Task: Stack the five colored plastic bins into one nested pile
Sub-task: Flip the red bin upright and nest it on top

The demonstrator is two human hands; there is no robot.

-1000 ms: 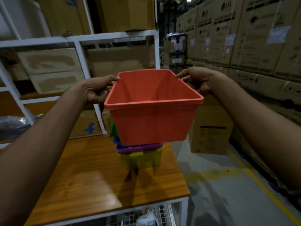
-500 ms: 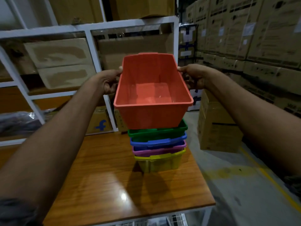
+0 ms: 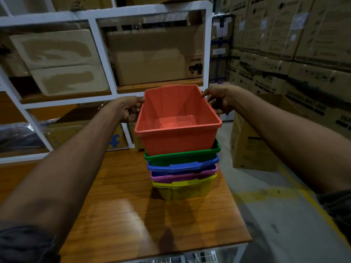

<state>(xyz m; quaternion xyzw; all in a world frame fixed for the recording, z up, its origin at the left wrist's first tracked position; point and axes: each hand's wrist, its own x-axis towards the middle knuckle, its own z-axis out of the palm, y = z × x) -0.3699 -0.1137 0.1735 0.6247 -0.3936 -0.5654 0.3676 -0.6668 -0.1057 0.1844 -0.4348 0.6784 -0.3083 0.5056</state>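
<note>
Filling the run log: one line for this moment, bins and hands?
stage: nesting last bin | red bin: partly inside green bin | pile: green, blue, purple, yellow | left hand, right hand: gripping red rim

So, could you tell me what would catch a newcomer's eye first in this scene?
First the red bin, held at its two far corners by the left hand and the right hand, its base partly inside a nested pile. Below it show the rims of the green bin, blue bin, purple bin and yellow bin, standing near the right edge of the wooden table.
</note>
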